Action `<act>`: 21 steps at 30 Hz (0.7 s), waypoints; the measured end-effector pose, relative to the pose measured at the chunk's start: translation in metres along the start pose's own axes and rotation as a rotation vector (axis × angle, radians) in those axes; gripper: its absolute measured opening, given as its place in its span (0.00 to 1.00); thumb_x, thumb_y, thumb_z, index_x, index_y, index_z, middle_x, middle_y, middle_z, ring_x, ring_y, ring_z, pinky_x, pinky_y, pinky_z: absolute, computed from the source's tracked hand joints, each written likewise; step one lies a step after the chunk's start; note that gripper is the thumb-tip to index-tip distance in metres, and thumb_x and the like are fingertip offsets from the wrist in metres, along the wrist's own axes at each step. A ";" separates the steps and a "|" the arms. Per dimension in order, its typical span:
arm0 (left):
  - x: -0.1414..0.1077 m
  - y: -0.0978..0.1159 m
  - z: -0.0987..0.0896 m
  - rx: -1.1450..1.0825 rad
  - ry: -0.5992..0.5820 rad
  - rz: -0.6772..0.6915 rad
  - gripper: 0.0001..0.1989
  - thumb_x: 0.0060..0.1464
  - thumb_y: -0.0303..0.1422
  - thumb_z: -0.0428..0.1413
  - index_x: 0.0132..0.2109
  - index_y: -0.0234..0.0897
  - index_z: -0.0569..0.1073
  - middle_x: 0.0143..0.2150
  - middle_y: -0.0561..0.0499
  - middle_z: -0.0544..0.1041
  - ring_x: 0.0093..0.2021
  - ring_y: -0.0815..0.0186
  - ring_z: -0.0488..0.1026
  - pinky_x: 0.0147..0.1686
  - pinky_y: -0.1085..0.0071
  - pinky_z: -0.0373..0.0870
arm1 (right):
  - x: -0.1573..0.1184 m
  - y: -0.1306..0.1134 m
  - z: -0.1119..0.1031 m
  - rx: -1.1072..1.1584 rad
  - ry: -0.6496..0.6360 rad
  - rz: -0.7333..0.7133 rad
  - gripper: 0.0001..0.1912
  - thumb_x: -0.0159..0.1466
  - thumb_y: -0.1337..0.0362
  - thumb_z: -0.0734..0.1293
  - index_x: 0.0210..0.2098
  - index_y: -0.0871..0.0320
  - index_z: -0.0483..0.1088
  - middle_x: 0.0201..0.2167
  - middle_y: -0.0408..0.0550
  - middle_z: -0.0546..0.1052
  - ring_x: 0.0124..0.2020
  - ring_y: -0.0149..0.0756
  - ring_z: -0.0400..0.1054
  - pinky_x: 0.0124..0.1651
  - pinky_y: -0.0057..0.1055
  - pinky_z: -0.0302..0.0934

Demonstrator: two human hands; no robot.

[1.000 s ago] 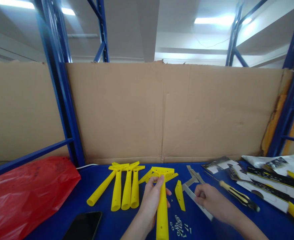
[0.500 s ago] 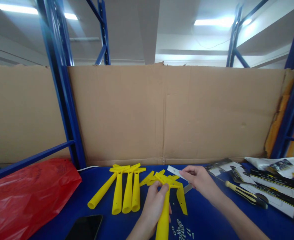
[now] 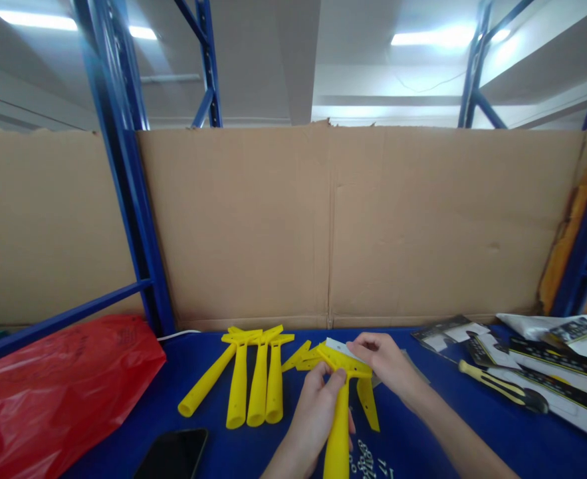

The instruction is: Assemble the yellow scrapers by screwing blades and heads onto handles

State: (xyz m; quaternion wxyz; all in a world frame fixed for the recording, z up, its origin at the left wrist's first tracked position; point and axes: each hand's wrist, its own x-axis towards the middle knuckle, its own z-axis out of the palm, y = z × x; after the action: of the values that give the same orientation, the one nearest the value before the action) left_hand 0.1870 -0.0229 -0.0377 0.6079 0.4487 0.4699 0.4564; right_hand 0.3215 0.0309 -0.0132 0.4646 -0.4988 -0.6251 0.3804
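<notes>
One yellow handle with a T-shaped head is held above the middle of the blue tabletop, its tube pointing toward the near side. The left hand is closed around its neck, thumb on top. The right hand pinches one metal strip between thumb and fingers, along the far side of the head; whether the strip is seated there, I cannot tell. Just right of the tube lies one loose yellow plate, and beyond the head toward the far edge are a few flat yellow pieces, overlapping and partly hidden, so their count is unclear. More metal strips lie partly behind the right forearm. Nearer, small nuts and screws lie scattered, too small to count. Left of the hands, four more yellow handles lie with heads toward the far edge, the leftmost slanted. Toward the right edge are one screwdriver and at least four printed cards; toward the left edge, one phone and one red bag
</notes>
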 end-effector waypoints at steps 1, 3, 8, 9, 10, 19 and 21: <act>0.000 0.000 0.000 0.001 0.003 -0.005 0.20 0.52 0.44 0.51 0.47 0.36 0.62 0.11 0.59 0.63 0.11 0.68 0.61 0.11 0.77 0.59 | 0.001 0.001 0.000 0.004 0.008 0.009 0.14 0.50 0.55 0.66 0.15 0.57 0.65 0.13 0.37 0.63 0.17 0.27 0.54 0.21 0.25 0.47; 0.001 0.001 0.001 0.007 0.014 -0.014 0.21 0.51 0.46 0.51 0.46 0.36 0.62 0.10 0.59 0.63 0.11 0.68 0.61 0.11 0.76 0.59 | 0.001 0.002 -0.001 0.011 0.020 0.029 0.15 0.51 0.54 0.65 0.16 0.56 0.64 0.11 0.36 0.60 0.15 0.27 0.52 0.19 0.25 0.46; 0.001 0.001 0.000 0.001 0.018 -0.010 0.22 0.48 0.49 0.53 0.43 0.37 0.62 0.11 0.60 0.63 0.11 0.68 0.62 0.11 0.76 0.60 | -0.004 0.001 0.000 0.014 -0.028 0.072 0.14 0.52 0.54 0.66 0.18 0.57 0.66 0.12 0.35 0.62 0.14 0.25 0.54 0.15 0.22 0.46; 0.000 0.001 0.000 0.002 0.014 -0.014 0.23 0.48 0.49 0.53 0.43 0.37 0.62 0.11 0.59 0.64 0.11 0.69 0.61 0.11 0.76 0.60 | -0.006 0.001 0.001 0.013 -0.044 0.081 0.14 0.52 0.54 0.66 0.18 0.57 0.67 0.12 0.35 0.63 0.14 0.25 0.55 0.14 0.22 0.47; -0.001 0.001 0.000 0.004 0.007 -0.020 0.23 0.48 0.50 0.53 0.43 0.37 0.63 0.11 0.59 0.64 0.11 0.69 0.61 0.11 0.77 0.59 | -0.008 0.000 0.002 0.013 -0.060 0.091 0.14 0.52 0.55 0.66 0.19 0.58 0.67 0.12 0.35 0.64 0.13 0.25 0.56 0.14 0.21 0.47; -0.010 0.010 0.008 -0.004 -0.057 -0.044 0.21 0.53 0.44 0.51 0.48 0.34 0.62 0.14 0.56 0.69 0.11 0.69 0.64 0.12 0.77 0.58 | -0.012 0.001 0.008 0.011 -0.083 0.140 0.12 0.56 0.59 0.66 0.21 0.59 0.68 0.09 0.32 0.61 0.08 0.22 0.52 0.11 0.20 0.43; -0.010 0.010 0.007 -0.005 -0.061 -0.058 0.21 0.53 0.45 0.51 0.47 0.33 0.63 0.14 0.55 0.70 0.11 0.69 0.65 0.13 0.77 0.60 | -0.013 0.000 0.008 0.013 -0.076 0.138 0.11 0.56 0.60 0.67 0.21 0.59 0.69 0.09 0.32 0.61 0.09 0.22 0.51 0.11 0.20 0.43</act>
State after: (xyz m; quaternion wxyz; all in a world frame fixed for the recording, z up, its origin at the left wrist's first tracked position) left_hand 0.1916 -0.0322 -0.0255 0.6360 0.4470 0.4631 0.4257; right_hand 0.3148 0.0184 -0.0175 0.4165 -0.5227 -0.6038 0.4344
